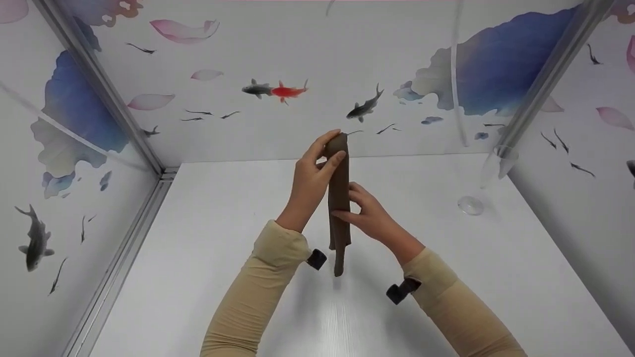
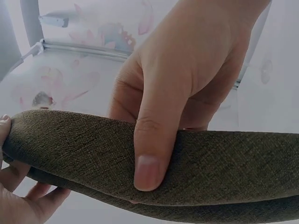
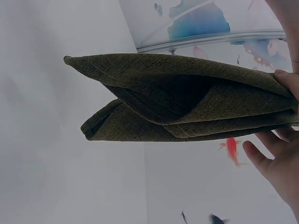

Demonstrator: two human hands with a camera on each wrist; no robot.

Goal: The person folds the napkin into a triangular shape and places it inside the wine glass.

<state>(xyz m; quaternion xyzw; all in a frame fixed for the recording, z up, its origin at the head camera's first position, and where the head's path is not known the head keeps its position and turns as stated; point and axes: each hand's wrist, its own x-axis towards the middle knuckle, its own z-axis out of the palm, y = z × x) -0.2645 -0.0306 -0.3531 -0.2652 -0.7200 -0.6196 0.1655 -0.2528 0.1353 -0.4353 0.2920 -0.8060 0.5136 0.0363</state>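
Observation:
A brown, coarsely woven cloth napkin (image 1: 339,186), folded into a long narrow shape, is held up lengthwise between both hands. My left hand (image 1: 317,171) grips its far, rounded end, thumb on the near face and fingers round the side. Lower down, my right hand (image 1: 369,213) pinches the middle from the right, its thumb lying across the front. That thumb (image 2: 148,172) presses on the fabric in the left wrist view. In the right wrist view the napkin's lower end (image 3: 140,70) hangs free, its layers parted and one narrow tip sticking out past the rest.
A clear stemmed glass (image 1: 499,159) stands on the white table (image 1: 223,208) at the far right, near the side wall. White panels (image 1: 307,49) painted with fish and petals enclose the back and both sides. A metal rail (image 1: 114,263) runs along the left edge.

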